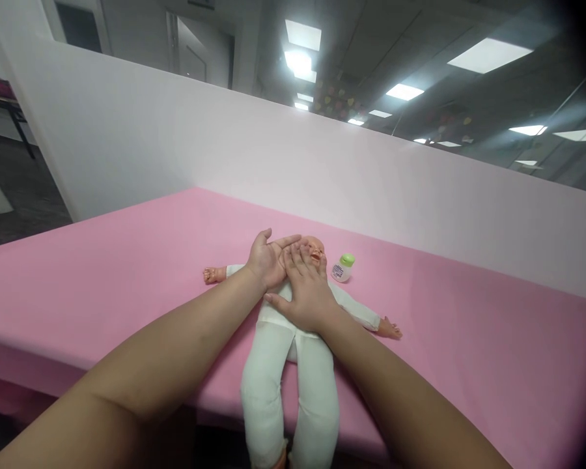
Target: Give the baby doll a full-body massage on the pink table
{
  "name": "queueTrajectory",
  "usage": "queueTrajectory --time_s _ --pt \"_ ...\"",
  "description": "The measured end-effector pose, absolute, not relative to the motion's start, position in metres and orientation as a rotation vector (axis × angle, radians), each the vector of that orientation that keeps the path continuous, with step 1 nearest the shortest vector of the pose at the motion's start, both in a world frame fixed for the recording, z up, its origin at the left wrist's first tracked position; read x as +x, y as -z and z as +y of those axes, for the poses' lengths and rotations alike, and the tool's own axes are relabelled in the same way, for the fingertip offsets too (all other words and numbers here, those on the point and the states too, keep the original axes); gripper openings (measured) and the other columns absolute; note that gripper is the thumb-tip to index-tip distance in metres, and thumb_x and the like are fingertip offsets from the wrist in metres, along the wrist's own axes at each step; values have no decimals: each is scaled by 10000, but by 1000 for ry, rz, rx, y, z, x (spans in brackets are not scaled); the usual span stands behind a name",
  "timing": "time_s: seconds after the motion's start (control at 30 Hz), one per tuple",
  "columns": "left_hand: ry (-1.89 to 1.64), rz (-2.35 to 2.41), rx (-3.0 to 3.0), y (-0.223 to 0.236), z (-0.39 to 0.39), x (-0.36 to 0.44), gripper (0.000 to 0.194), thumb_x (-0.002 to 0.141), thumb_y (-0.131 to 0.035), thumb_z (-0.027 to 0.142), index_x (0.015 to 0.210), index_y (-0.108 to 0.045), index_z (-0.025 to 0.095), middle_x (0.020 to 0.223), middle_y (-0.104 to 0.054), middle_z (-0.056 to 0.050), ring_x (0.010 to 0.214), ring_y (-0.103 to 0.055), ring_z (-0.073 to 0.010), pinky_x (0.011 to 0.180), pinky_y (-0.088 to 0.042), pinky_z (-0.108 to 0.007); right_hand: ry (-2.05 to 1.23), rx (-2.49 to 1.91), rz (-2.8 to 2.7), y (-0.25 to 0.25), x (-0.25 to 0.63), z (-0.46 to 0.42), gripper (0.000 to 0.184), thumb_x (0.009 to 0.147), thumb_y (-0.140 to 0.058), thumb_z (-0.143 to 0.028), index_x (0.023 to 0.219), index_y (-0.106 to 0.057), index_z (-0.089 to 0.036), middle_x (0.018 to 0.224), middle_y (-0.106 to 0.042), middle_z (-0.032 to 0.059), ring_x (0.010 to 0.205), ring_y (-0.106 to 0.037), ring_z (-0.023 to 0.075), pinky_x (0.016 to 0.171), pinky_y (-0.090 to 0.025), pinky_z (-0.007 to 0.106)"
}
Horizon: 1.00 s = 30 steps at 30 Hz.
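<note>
Pink table (469, 365), one doll (278, 378), one bottle (342, 267), two open hands: left hand (268, 259), right hand (305, 296).

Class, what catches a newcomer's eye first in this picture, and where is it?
A doll in white lies face up mid-table, legs hanging over the near edge of the pink table. The left hand, palm up, and the right hand meet above its chest. A small green-capped bottle stands right of its head.

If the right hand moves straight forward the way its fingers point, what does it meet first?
Probably the doll's head: the right hand points at it, fingertips already near its face. Depth is unclear.
</note>
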<state>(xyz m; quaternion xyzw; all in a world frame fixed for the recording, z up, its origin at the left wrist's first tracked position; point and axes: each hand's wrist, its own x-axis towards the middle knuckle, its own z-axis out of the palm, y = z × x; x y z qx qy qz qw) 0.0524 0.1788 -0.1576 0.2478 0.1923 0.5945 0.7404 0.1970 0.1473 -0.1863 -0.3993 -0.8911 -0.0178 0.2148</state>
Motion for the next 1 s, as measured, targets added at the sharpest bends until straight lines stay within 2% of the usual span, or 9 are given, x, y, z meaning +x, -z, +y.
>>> queueTrajectory --time_s 0.1,0.27,0.37,0.47,0.6,0.7,0.8,0.9,1.0 --pt "-1374 409 537 157 185 39 802 983 -368 653 1401 -564 -3 1366 -650 -286 1265 -664 -342 1048 -564 -419 66 -1106 -2501 185 197 145 1030 937 -525 -754 1677 -187 -124 1735 -116 148 1621 -27 360 1270 107 635" --pt "-1461 428 485 161 194 29 832 964 -406 707 1444 -538 41 1390 -644 -265 1287 -651 -342 1028 -576 -427 -3 -964 -2639 178 198 139 921 985 -516 -642 1671 -210 -109 1717 -219 151 1613 -150 325 1311 -24 574" --pt "-1441 492 479 163 195 32 845 954 -420 734 1436 -549 52 1379 -652 -264 1263 -666 -346 1010 -582 -429 -38 -836 -2692 177 198 137 921 980 -549 -605 1680 -177 -137 1716 -225 140 1608 -178 318 1313 -52 572" --pt "-1380 482 512 163 190 41 872 942 -426 761 1416 -565 42 1370 -654 -272 1249 -673 -356 1016 -575 -431 -56 -785 -2677 178 198 137 984 961 -586 -613 1691 -107 -160 1728 -179 140 1612 -155 324 1312 -60 582" --pt "-1293 417 546 160 176 60 868 909 -472 787 1409 -579 86 1380 -653 -257 1270 -656 -367 1036 -560 -473 -28 -849 -2592 182 199 141 1065 952 -595 -635 1692 21 -181 1750 -65 118 1626 -36 315 1315 -44 573" --pt "-1208 416 558 158 168 68 848 899 -486 793 1387 -603 110 1371 -662 -244 1255 -659 -387 1054 -542 -531 11 -956 -2530 185 199 145 1136 916 -593 -725 1691 39 -185 1754 8 98 1625 40 317 1313 1 577" --pt "-1219 397 563 157 170 65 841 934 -459 754 1405 -579 68 1332 -673 -271 1219 -679 -393 1053 -542 -538 7 -1091 -2490 186 198 148 1221 862 -595 -809 1691 11 -147 1749 2 123 1619 70 346 1296 44 618" --pt "-1314 413 560 157 178 55 856 947 -472 711 1464 -508 30 1328 -667 -289 1231 -677 -381 1044 -555 -495 -2 -1166 -2480 186 197 148 1144 897 -584 -758 1689 -70 -111 1744 -41 146 1618 61 357 1290 41 632" --pt "-1389 432 568 158 185 42 884 934 -508 694 1493 -477 10 1357 -650 -288 1290 -647 -353 1053 -555 -419 7 -1097 -2537 184 196 146 989 947 -579 -642 1678 -174 -114 1739 -112 141 1625 -37 334 1304 9 601"
